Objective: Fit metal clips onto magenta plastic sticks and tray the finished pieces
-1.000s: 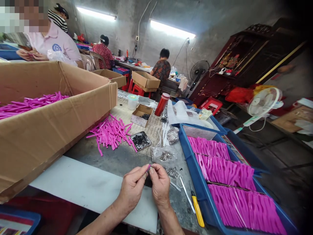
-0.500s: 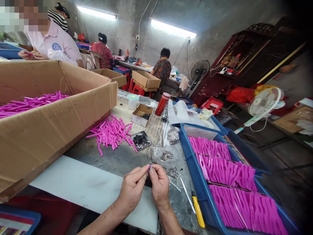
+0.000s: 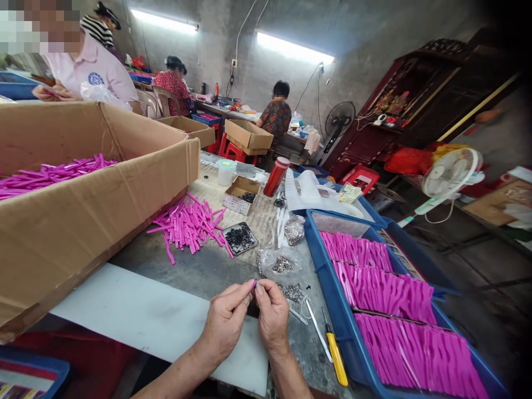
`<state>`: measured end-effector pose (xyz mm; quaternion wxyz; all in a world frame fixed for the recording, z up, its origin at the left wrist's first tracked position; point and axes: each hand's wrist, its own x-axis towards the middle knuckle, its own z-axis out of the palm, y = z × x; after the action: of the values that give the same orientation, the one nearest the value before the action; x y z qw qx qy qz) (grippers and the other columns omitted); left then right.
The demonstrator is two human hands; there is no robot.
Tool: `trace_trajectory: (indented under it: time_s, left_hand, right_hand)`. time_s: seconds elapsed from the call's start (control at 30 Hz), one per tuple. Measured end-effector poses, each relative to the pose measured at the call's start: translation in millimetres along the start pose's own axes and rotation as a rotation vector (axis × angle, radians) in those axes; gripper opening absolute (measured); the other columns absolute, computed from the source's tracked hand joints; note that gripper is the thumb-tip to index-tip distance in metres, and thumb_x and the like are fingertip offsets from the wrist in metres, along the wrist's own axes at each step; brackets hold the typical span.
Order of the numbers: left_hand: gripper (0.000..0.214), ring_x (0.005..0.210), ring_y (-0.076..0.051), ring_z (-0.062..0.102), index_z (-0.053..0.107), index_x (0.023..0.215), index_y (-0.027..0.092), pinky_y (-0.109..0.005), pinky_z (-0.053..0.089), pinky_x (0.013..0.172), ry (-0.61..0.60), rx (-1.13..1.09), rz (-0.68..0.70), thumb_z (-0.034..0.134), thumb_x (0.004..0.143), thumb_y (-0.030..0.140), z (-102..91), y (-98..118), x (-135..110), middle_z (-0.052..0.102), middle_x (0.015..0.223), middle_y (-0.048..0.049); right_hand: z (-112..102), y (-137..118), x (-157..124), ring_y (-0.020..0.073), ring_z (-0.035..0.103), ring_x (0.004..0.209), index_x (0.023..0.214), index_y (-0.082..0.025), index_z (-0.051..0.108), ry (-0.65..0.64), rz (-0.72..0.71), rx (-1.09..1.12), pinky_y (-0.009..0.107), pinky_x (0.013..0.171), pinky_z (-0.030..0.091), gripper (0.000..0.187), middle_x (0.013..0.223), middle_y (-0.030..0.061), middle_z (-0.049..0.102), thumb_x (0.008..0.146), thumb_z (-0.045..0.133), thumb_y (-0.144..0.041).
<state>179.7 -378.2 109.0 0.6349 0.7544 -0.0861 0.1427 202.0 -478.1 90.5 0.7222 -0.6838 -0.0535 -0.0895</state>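
Note:
My left hand (image 3: 226, 318) and my right hand (image 3: 272, 313) meet fingertip to fingertip low over the table. Both are pinched round a small pink plastic piece (image 3: 254, 285), of which only the tip shows. Just beyond them lie clear bags of small metal parts (image 3: 282, 265) and a tray of black parts (image 3: 239, 238). A loose heap of pink sticks (image 3: 189, 224) lies further back on the table. At my right a blue tray (image 3: 332, 299) holds rows of pink pieces (image 3: 384, 291).
A large cardboard box (image 3: 83, 216) with pink sticks fills the left. A yellow-handled screwdriver (image 3: 336, 354) lies by the blue tray. A white board (image 3: 153, 321) lies under my hands. A red flask (image 3: 275, 177), a small box and a white cup stand further back. Other people sit at tables behind.
My hands stay almost where they were; the fingertips shift slightly on the pink piece. A person at the back table has turned their head.

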Motion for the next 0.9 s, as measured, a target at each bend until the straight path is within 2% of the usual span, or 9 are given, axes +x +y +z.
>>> trace_trajectory:
  time_s: [0.4,0.7,0.9]
  left_hand:
    - [0.027,0.063,-0.013,0.053,0.061,0.099,0.015,-0.022,0.045,0.057,-0.006,-0.028,-0.013,0.044,0.079,0.019,0.2,-0.1,-1.0,0.058,0.068,-0.0044]
    - [0.028,0.060,-0.013,0.051,0.059,0.103,0.016,-0.023,0.044,0.055,-0.028,-0.034,-0.051,0.044,0.079,0.020,0.3,-0.4,-1.8,0.054,0.066,-0.0035]
    - [0.028,0.058,-0.013,0.051,0.060,0.101,0.015,-0.022,0.044,0.053,-0.020,-0.038,-0.040,0.045,0.078,0.019,1.4,2.1,-0.9,0.055,0.066,-0.0037]
  right_hand:
    - [-2.1,6.2,-1.5,0.0090,0.037,0.051,0.072,-0.017,0.054,-0.069,0.034,0.132,0.021,0.048,0.032,0.020,0.057,-0.0035,0.041,0.078,0.046,-0.034]
    - [-0.2,2.2,-0.6,0.0102,0.043,0.054,0.072,-0.017,0.053,0.008,0.066,0.095,0.022,0.051,0.037,0.015,0.060,-0.0021,0.049,0.072,0.053,-0.031]
    - [-1.2,2.7,-0.1,0.0097,0.040,0.053,0.067,-0.017,0.049,-0.012,0.043,0.053,0.021,0.051,0.035,0.018,0.058,-0.0036,0.044,0.075,0.049,-0.033]
